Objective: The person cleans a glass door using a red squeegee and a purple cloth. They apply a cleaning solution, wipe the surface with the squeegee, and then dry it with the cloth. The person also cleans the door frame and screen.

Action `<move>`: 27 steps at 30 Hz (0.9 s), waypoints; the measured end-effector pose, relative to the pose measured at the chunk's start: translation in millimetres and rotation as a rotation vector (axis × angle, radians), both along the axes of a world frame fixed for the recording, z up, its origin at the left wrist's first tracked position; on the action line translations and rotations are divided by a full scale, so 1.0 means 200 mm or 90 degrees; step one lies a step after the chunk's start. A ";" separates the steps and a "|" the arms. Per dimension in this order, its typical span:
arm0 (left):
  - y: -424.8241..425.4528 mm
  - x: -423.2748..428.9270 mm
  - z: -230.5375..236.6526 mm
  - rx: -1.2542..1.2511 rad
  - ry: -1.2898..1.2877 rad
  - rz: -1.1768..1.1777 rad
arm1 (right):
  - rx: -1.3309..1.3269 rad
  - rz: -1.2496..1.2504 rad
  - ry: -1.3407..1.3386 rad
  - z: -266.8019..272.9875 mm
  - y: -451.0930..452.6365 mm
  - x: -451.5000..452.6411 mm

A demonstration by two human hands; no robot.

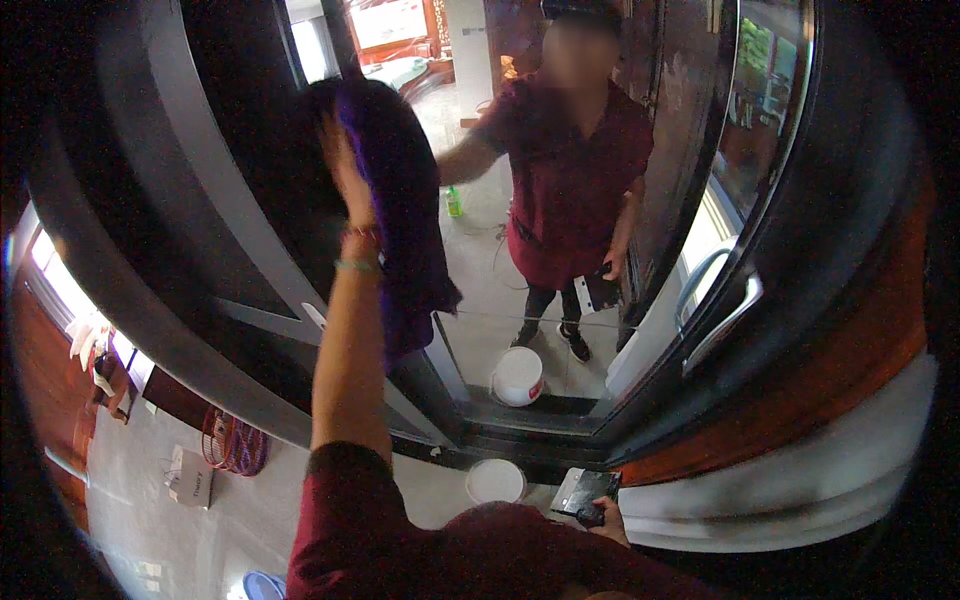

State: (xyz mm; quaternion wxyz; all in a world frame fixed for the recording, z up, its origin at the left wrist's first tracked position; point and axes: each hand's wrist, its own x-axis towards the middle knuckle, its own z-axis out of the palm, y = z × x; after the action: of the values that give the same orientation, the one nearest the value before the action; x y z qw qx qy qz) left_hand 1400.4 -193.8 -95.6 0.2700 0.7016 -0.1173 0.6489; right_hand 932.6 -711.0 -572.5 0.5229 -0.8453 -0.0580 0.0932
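My left hand (347, 161) is raised at arm's length, holding a dark purple cloth (409, 225) up against a tall dark-framed glass panel (480, 292). The cloth hangs below the hand, and its far side is hidden. Low at the right, my right hand (611, 521) grips a flat, wide tool with a dark face and a pale edge (585, 491); its exact kind is unclear. A white round bucket or lid (495, 481) is on the floor before me. The panel reflects a person in a dark red shirt (577, 172) and a white bucket (517, 375).
A curved metal door handle (724, 322) projects at the right, above a pale curtain or fabric (757, 487). On the floor at the left are a paper bag with writing (190, 476), a reddish-purple woven basket (236, 442) and a blue basin (262, 585).
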 end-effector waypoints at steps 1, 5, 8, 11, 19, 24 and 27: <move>-0.11 -0.09 -0.12 -0.024 0.059 -0.067 | -0.028 -0.011 0.001 -0.01 -0.02 -0.02; -0.10 -0.35 -0.77 -0.080 0.207 0.007 | 0.258 -0.041 0.190 -0.12 0.03 0.13; -0.14 -0.58 -0.86 -0.190 0.204 -0.160 | 0.100 0.045 0.017 -0.05 0.06 0.20; -0.25 -0.67 -0.35 -0.125 0.019 -0.258 | 0.045 0.067 -0.074 -0.03 -0.01 0.19; -0.31 -0.32 0.97 0.234 -0.175 0.105 | 0.032 0.057 -0.076 -0.01 0.00 0.21; -0.39 -0.32 0.17 0.248 -0.036 0.077 | 0.022 0.018 -0.061 -0.02 -0.02 0.20; -0.35 -0.41 -0.58 0.273 0.103 0.046 | 0.031 0.031 -0.069 -0.04 -0.01 0.25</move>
State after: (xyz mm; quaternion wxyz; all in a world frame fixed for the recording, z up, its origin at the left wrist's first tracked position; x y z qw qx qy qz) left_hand 1318.5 -264.6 -212.0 0.1002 0.7963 -0.2052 0.5601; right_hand 982.4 -712.1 -580.7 0.5369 -0.8346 -0.1088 0.0587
